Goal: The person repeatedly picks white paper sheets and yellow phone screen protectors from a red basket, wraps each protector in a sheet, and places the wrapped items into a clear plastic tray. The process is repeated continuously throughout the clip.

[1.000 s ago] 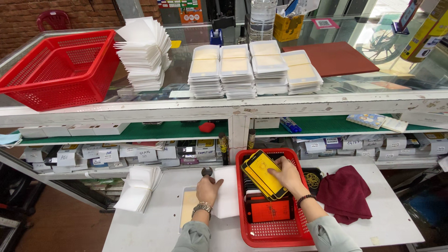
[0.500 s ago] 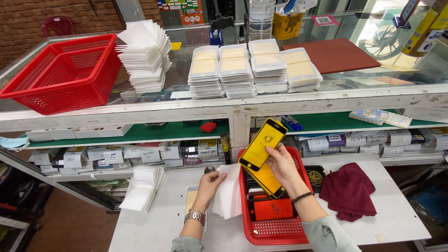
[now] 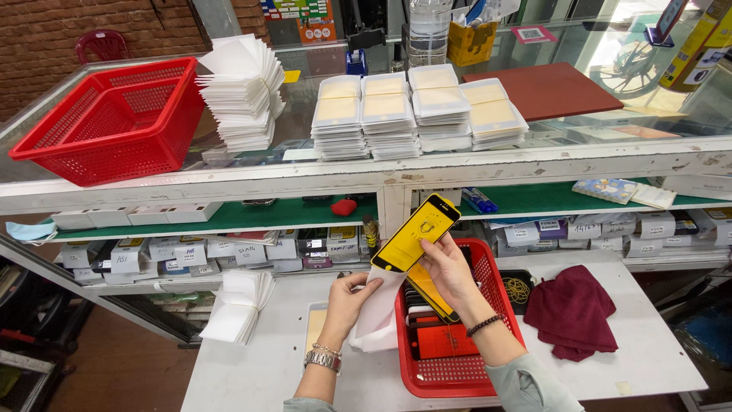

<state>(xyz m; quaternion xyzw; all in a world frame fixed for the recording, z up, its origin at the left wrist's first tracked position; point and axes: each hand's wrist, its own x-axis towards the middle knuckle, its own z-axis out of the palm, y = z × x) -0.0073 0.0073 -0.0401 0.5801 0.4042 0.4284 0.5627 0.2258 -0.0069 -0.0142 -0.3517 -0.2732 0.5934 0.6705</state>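
Observation:
My right hand [image 3: 450,271] holds up a flat yellow screen protector with a black rim [image 3: 415,231], tilted, above a small red basket [image 3: 457,374]. The basket holds more yellow and red protectors [image 3: 435,336]. My left hand [image 3: 347,301] grips a white paper sleeve [image 3: 379,317] just left of the basket, its top edge under the lower end of the yellow protector. Both hands are over the white table [image 3: 252,374].
A dark red cloth [image 3: 572,309] lies right of the basket, a fan of white sleeves [image 3: 236,305] to the left. On the glass counter above stand a large red basket [image 3: 114,118], stacks of white sleeves [image 3: 244,91] and several stacks of packed protectors [image 3: 415,111].
My right hand lifted the yellow protector out of the small red basket and raised it. My left hand picked up the white sleeve and brought it under the protector.

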